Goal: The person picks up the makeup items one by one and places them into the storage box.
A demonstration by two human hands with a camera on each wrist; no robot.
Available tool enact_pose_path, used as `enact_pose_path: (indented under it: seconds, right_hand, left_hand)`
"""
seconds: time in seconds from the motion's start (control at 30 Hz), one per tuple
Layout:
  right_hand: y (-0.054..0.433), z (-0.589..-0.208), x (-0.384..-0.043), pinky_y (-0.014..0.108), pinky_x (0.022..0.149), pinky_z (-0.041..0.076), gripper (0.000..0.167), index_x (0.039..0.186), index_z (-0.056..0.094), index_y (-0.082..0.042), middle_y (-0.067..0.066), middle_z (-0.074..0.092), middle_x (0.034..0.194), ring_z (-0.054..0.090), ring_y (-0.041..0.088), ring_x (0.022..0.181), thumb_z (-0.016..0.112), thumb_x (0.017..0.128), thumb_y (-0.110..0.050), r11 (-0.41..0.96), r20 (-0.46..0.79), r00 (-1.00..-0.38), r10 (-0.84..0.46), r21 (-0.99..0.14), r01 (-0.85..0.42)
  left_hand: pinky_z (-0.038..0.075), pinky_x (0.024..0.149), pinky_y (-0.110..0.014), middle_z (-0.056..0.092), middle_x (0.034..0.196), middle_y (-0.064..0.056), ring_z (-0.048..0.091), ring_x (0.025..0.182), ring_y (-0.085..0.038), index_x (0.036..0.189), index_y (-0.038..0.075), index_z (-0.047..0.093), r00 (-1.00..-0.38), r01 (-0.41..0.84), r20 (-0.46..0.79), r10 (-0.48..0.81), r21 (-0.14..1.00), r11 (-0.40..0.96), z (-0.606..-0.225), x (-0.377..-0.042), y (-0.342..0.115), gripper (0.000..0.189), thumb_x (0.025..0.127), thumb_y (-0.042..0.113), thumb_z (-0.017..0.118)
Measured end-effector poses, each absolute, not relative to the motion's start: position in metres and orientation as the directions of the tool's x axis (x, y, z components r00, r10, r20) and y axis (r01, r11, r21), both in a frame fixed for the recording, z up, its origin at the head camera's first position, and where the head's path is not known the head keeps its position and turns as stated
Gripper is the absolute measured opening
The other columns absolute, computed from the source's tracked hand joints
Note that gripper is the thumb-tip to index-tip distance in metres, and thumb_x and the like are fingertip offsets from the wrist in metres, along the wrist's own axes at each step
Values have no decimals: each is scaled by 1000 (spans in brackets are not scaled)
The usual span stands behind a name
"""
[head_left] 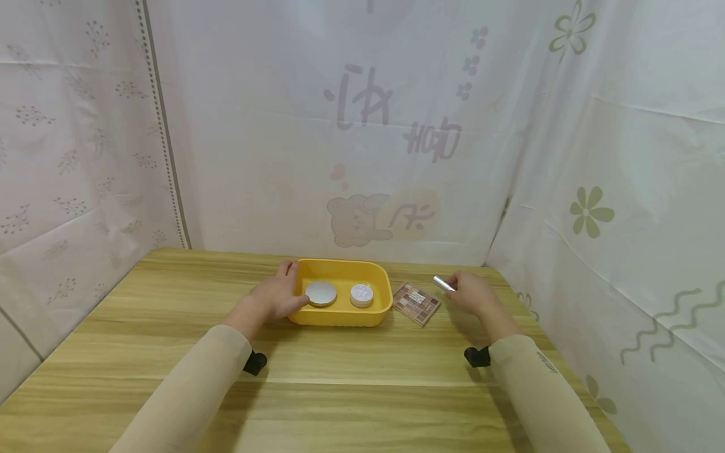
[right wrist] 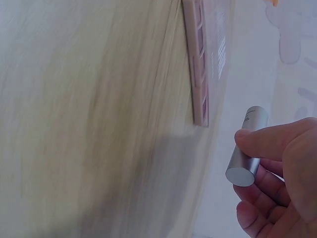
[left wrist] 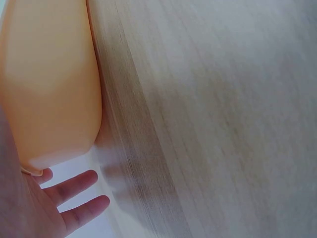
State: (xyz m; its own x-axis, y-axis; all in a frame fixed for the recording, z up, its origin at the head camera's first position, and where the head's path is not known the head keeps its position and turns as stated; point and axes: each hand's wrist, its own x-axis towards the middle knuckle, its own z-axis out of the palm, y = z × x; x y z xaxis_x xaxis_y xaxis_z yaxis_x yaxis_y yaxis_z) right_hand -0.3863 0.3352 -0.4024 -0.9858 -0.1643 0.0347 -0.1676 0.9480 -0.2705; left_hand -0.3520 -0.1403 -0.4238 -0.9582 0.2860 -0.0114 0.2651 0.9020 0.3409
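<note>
A yellow plastic basin [head_left: 340,318] stands on the table. My left hand [head_left: 275,294] grips its left end, thumb over the rim and the other fingers along the outside; in the left wrist view those fingers [left wrist: 74,188] spread past the basin's wall [left wrist: 54,84]. Inside lie a round silver compact [head_left: 321,294], close to the thumb, and a smaller round white case [head_left: 361,295] with a star pattern. My right hand [head_left: 472,292] holds a silver lipstick tube [right wrist: 247,144] between thumb and fingers, above the table. Between hand and basin lies an eyeshadow palette [head_left: 416,303].
The wood-grain table [head_left: 362,409] ends against a printed curtain [head_left: 255,189] at the back. More curtain [head_left: 640,251] hangs along the right side. The palette lies right by the basin's right end.
</note>
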Motion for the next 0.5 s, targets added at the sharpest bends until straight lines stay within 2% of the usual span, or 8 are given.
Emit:
enact_pose_path:
  seconds: [0.23,0.5]
  right_hand:
    - [319,-397,-388,52,87,58,30,124,71,3,18,76,111,69,28,93,68,104,-19,941,45,-981,-189,-279,-194]
    - [296,-385,-386,49,88,58,33,128,70,3,19,74,114,68,29,96,68,105,-20,935,82,-971,-226,-261,-240]
  left_hand:
    - [52,116,-58,13,180,-29,61,141,-47,175,-3,6,-959,263,-11,285,346,901,-423,-352,-141,99,107,47,58]
    - [54,113,-57,12,180,-29,64,136,-46,175,-3,6,-959,259,-16,282,344,902,-423,-351,-141,99,107,48,57]
